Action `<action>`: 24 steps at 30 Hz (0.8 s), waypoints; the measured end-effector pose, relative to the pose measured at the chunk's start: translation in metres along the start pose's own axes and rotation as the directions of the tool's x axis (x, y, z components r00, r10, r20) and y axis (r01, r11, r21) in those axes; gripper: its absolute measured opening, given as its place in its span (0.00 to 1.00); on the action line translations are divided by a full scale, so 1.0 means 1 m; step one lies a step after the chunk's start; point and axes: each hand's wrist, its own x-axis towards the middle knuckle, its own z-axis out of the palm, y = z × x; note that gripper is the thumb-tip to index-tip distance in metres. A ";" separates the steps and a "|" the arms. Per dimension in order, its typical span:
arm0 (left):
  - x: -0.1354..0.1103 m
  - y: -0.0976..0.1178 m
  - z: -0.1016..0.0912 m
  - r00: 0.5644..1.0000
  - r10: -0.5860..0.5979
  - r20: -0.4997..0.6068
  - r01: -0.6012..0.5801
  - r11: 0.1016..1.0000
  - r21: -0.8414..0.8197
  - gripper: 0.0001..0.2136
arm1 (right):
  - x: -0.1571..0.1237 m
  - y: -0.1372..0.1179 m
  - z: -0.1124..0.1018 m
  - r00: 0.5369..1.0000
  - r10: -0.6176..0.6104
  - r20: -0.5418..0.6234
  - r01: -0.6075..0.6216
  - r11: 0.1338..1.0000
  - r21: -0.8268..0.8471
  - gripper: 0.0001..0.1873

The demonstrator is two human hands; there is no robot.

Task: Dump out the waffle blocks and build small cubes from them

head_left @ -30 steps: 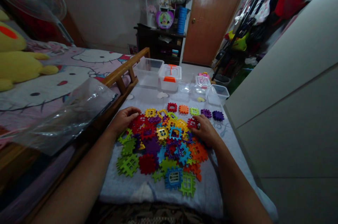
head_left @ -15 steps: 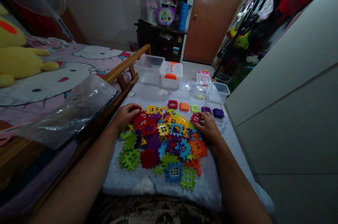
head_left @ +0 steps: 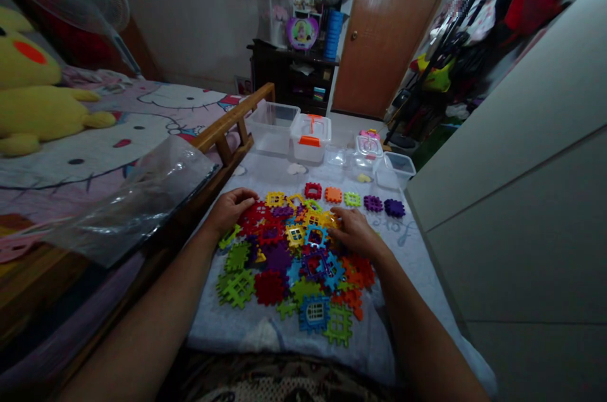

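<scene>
Colourful plastic interlocking building tiles [head_left: 277, 256], some with window cut-outs, lie heaped on the pale cloth. My left hand [head_left: 231, 211] rests at the heap's far left edge beside red tiles [head_left: 251, 215], fingers extended and thumb apart. My right hand [head_left: 356, 231] reaches over the heap's right side, its loosely stretched fingers touching or just above yellow tiles [head_left: 315, 219]; the fingertips are partly hard to make out. Behind the heap, single tiles stand in a row: red [head_left: 313, 184], orange [head_left: 333, 194], light green [head_left: 352, 199] and purple [head_left: 373, 203], with a dark purple one [head_left: 394, 208] at the right end.
Clear plastic boxes [head_left: 272, 136] line the far edge, one with an orange-handled lid [head_left: 312, 130]. A wooden rail [head_left: 232, 117] borders the left, with a plastic bag [head_left: 156, 187] over it. A white cabinet [head_left: 521, 200] stands close on the right.
My right hand has moved left and inward over the yellow tiles. The red window tile at its fingers earlier is no longer visible. My left hand stays almost in place; the view shifted slightly.
</scene>
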 end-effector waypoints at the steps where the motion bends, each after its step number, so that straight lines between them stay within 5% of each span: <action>1: 0.000 0.001 0.000 1.000 -0.007 -0.001 0.007 1.000 -0.002 0.18 | 0.002 0.000 0.001 1.000 0.003 -0.008 -0.003 1.000 -0.001 0.27; 9: 0.000 0.000 0.001 0.999 0.031 -0.009 -0.031 0.999 -0.031 0.17 | 0.001 0.010 0.012 0.983 -0.050 -0.177 0.092 0.965 0.244 0.26; 14: 0.002 -0.004 -0.001 0.999 0.046 -0.010 -0.046 0.999 0.019 0.18 | -0.004 0.007 0.009 0.975 -0.038 -0.217 0.108 0.941 0.321 0.13; 20: 0.002 -0.003 0.000 0.998 0.054 -0.016 -0.054 0.998 0.016 0.17 | -0.009 0.014 0.003 0.894 0.012 -0.448 0.104 0.967 0.233 0.08; 24: 0.001 -0.001 0.001 0.999 0.037 -0.024 -0.037 0.999 0.014 0.17 | -0.016 0.011 0.001 0.944 -0.095 -0.316 0.161 0.969 0.190 0.07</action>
